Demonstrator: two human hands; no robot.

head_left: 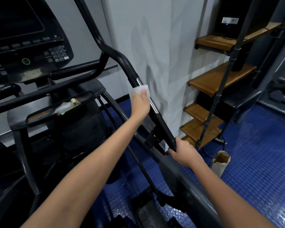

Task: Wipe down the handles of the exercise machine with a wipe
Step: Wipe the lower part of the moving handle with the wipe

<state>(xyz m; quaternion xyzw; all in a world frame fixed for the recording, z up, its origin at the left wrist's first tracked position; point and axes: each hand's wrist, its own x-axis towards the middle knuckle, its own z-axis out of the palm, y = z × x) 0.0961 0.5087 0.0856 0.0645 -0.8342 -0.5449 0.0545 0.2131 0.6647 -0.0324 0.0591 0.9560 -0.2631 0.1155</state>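
The exercise machine's right black handle runs diagonally from upper left to lower right, with a chrome strip along its grip. My left hand grips the handle midway, with a white wipe wrapped between palm and bar, my thumb on top of it. My right hand grips the lower end of the same handle, fingers curled round it. The machine's console with dark screen and keypad sits at the upper left.
A tray below the console holds crumpled wrappers. A white pillar stands just behind the handle. Wooden steps with a metal rail climb at right. A brown paper bag stands on the blue studded floor.
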